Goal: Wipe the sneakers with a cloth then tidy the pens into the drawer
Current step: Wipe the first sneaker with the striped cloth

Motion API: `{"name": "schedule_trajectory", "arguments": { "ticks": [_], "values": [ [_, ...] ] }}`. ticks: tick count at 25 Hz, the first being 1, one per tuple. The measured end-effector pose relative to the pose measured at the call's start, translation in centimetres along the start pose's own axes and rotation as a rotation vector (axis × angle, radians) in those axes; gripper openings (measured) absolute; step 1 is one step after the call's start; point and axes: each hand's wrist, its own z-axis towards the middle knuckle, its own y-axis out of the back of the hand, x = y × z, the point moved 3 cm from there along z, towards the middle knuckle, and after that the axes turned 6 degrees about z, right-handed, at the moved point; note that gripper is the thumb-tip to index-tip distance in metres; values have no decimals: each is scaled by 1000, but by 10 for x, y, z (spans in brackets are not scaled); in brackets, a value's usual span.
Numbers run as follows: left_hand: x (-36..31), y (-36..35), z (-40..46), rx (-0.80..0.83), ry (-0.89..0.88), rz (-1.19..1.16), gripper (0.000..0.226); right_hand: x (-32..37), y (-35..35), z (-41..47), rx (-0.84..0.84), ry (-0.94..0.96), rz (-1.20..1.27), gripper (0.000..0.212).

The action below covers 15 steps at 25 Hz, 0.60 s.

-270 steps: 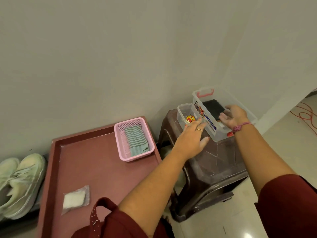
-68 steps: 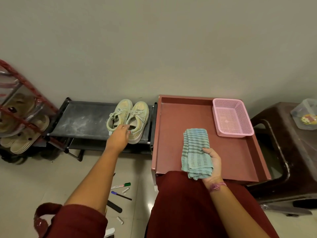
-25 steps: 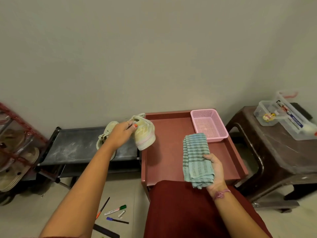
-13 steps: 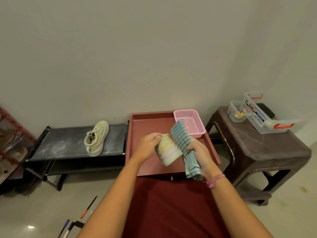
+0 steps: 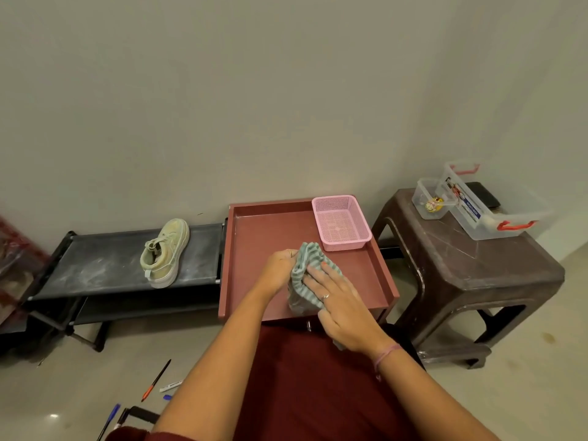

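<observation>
Cloth (image 5: pixel 307 275): green-and-white striped, bunched over the near half of the red tray (image 5: pixel 264 230), wrapped round something it hides almost wholly; whether a sneaker is inside cannot be told.

Right hand (image 5: pixel 340 305): fingers straight and spread, pressed flat on the cloth from the near right side; ring on one finger, pink band at the wrist.

Left hand (image 5: pixel 278 267): curled against the left side of the cloth bundle, gripping it.

Sneaker (image 5: pixel 165 253): pale green, alone on the top of the black shoe rack (image 5: pixel 95 265), toward its right end, toe pointing to the wall.

Pink basket (image 5: pixel 342 222): in the tray's far right corner.

Pens (image 5: pixel 156 380): scattered on the floor near the lower left, among them one red-tipped, one white marker and one blue.

Brown stool (image 5: pixel 471 265): right of the tray, carrying a clear box with red handles (image 5: pixel 490 205) and a small clear tub (image 5: pixel 429 198) at its far edge.
</observation>
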Motion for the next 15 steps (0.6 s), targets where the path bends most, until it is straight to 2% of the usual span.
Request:
{"name": "schedule_trajectory", "arguments": {
  "ticks": [2, 4, 6, 7, 8, 10, 11, 12, 13, 14, 15],
  "values": [
    [-5, 2, 5, -10, -9, -24, 24, -3, 6, 15, -64, -53, 167, 65],
    [-7, 2, 6, -16, -26, -19, 30, -10, 14, 30, -114, -256, 538, 50],
    [-2, 3, 6, -32, -24, -23, 33, -16, 18, 39, -88, -442, 896, 43],
    [0, 5, 7, -47, -21, -27, 31, -15, 20, 40, -47, -471, 899, 47],
    [2, 7, 9, -65, -16, -24, 28, -10, 19, 40, 3, -438, 754, 52],
    [4, 14, 13, -88, 9, -14, 24, 6, 6, 40, 64, -251, 232, 63],
    [4, 18, 13, -86, 21, -15, 27, 12, 1, 38, 33, -147, 10, 68],
    [5, 19, 14, -69, 21, -23, 30, 11, -3, 36, 3, -61, -115, 70],
    [5, 18, 13, -47, 14, -41, 32, 8, -3, 37, -26, -3, -109, 69],
    [5, 16, 12, -31, 8, -68, 34, 2, 1, 41, -57, 7, -2, 64],
    [4, 14, 11, -27, 6, -98, 34, -9, 7, 44, -79, -64, 212, 57]
  ]
}}
